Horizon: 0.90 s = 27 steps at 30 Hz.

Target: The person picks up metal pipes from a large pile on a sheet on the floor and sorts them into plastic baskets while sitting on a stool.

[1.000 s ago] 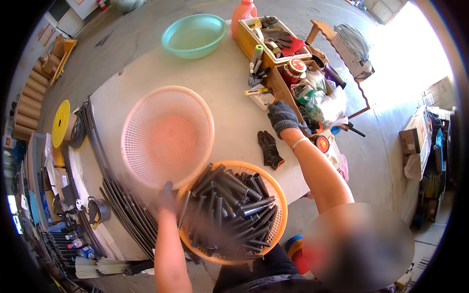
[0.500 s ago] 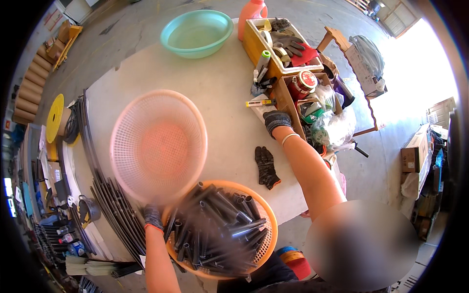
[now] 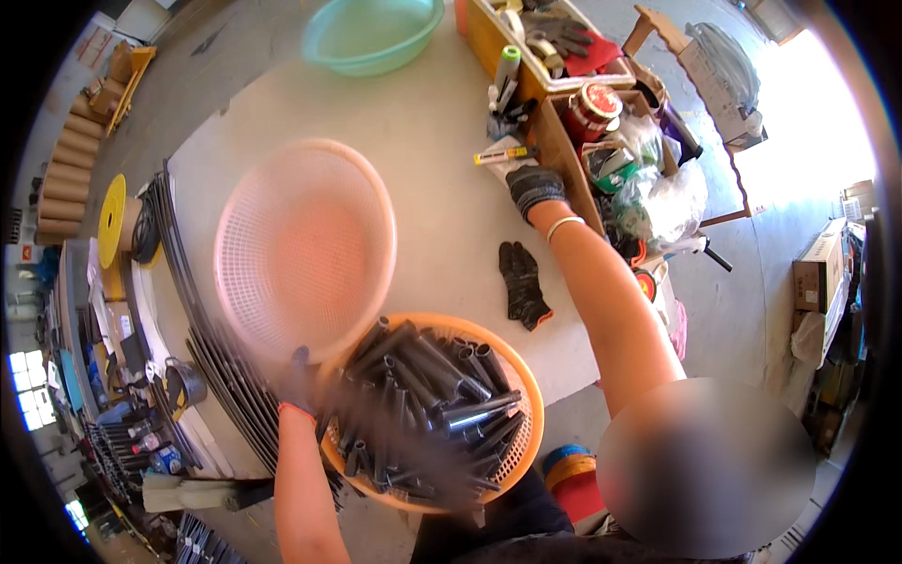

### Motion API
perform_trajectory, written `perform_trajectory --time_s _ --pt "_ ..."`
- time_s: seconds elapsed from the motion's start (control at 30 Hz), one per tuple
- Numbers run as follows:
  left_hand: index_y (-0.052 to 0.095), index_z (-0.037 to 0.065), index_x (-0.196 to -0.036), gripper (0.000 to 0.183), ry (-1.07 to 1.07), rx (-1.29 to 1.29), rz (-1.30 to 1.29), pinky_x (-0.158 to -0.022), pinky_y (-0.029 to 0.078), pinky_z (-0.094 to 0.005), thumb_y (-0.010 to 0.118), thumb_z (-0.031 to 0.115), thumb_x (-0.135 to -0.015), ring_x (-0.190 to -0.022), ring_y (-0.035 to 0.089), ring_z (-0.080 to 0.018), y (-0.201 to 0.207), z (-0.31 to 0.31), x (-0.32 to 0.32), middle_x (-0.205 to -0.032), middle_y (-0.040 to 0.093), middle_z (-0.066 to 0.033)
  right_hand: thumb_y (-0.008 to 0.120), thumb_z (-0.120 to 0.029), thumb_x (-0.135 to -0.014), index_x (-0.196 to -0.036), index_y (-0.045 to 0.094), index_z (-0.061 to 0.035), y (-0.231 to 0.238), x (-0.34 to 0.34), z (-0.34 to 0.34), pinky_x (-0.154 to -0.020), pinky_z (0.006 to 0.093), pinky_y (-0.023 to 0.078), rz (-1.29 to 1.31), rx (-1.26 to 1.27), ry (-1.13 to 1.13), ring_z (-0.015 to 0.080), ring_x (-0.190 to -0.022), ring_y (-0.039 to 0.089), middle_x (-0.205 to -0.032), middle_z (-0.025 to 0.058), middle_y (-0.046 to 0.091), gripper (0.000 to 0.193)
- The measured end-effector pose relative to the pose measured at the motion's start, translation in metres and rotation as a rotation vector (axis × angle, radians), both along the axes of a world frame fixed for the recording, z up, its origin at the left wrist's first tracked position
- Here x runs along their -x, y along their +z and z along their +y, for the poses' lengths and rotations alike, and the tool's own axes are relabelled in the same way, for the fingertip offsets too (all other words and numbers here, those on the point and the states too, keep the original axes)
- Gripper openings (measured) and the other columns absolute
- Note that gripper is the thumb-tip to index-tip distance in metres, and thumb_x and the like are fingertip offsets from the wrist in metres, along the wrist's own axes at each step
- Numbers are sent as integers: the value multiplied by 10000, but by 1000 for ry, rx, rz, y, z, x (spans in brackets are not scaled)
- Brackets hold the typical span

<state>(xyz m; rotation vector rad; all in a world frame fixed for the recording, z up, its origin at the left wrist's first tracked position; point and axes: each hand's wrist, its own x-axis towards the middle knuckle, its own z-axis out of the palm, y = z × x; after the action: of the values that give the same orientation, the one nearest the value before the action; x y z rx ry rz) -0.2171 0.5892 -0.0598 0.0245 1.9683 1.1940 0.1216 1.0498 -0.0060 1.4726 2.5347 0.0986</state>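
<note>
My left hand, in a dark glove with an orange cuff, is at the near rim of a pink mesh basket. It also touches or nearly touches the left side of an orange basket full of short black tubes. Motion blur smears its fingers. My right hand, gloved too, reaches to the cardboard box. Its fingers look bunched and curled at a white sheet-like piece; what they hold is hidden. A yellow-labelled, cutter-like tool lies just beyond them.
A spare dark glove lies on the table between my arms. A green basin stands at the far side. Right of it is a box of tape and gloves. Long black rods line the left edge. A dark blurred streak crosses the orange basket.
The whole view has shifted, so the table and baskets sit higher in the picture. Both hands keep about the same places beside the baskets and the box.
</note>
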Motion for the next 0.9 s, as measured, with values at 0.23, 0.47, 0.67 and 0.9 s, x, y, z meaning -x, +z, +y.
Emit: perform_trajectory --time_s 0.23,0.47,0.67,0.9 --pt "519 30 -1255 506 152 106 -171 -961 378 -347 644 282 -834 -1092 510 -232 57 49 -24 -1267 539 -73 472 -128 -858 -1019 645 -76 32 -11 1 -734 421 528 -66 44 20 308 -892 656 -974 173 662 243" --pt "526 34 -1247 528 90 116 -92 -964 375 -334 660 317 -822 -1099 505 -222 51 36 -17 -1266 540 -76 546 -240 -847 -943 613 -111 75 -28 -75 -704 450 488 304 118 -45 361 -840 623 -877 168 649 174" --pt "543 55 -1217 467 156 5 -447 -938 409 -378 623 325 -845 -1072 539 -272 57 38 -17 -1254 553 -119 557 -165 -903 -920 550 -42 82 -119 -286 -677 301 545 1421 660 -1062 163 -769 630 -856 104 625 125" --pt "570 51 -1145 384 9 -358 -816 -925 425 -398 603 298 -853 -1028 560 -259 48 45 -2 -1115 613 -118 615 -250 -879 -979 567 -104 106 -139 -494 -737 314 501 1773 818 -1699 170 -802 587 -888 26 615 183"
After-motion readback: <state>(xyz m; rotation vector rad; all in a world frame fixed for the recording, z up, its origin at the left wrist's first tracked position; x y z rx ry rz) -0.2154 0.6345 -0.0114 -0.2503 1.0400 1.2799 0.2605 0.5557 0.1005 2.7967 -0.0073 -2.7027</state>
